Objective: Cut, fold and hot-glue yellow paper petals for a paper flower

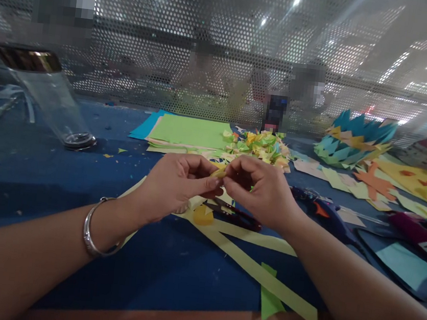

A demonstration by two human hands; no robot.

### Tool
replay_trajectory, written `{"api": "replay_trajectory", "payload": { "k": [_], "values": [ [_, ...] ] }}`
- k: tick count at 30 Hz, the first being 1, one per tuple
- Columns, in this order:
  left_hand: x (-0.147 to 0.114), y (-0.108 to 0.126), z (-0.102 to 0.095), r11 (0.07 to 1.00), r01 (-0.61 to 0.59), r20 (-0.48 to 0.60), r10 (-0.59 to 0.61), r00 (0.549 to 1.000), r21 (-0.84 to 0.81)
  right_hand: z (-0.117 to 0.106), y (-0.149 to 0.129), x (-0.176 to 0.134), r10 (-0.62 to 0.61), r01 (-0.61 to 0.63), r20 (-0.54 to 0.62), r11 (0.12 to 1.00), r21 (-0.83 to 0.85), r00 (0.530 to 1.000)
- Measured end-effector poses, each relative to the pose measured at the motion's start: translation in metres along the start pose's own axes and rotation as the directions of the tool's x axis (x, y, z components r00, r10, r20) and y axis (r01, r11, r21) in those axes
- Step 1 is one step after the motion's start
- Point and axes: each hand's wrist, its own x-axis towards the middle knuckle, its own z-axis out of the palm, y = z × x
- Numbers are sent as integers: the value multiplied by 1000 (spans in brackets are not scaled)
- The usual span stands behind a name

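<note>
Pinching a small folded piece of yellow paper between them, the left hand and the right hand meet above the blue table top, fingertips closed on the piece from either side. A silver bangle circles the left wrist. Under the hands lie long pale yellow paper strips that cross each other, a green paper scrap near the table's front edge, and a pair of dark red-handled scissors just below the right hand. Farther back sits a stack of green and blue paper sheets, with a heap of small folded paper pieces in green, yellow and pink beside it. A blue and yellow spiky paper bowl stands to the right, near orange paper cut-outs. A clear plastic bottle with a gold cap leans at the left, in front of a perforated metal screen.
</note>
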Motion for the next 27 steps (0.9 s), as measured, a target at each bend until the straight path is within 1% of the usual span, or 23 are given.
{"api": "replay_trajectory", "payload": {
  "k": [6,19,24,27],
  "values": [
    [2,-2,-2,998,7,-43,-4,999,66,2,2,-1,13,-13,5,1000,1,1000],
    [2,0,-3,992,6,-39,-1,999,122,2,2,0,14,-14,-72,1000,4,997],
    [3,-2,-4,994,13,-24,-10,1000,109,1,3,-1,2,-2,-9,1000,12,1000],
    [3,-4,-4,993,18,-26,-15,1000,115,1,1,-1,-4,4,-4,1000,27,1000]
  ]
}}
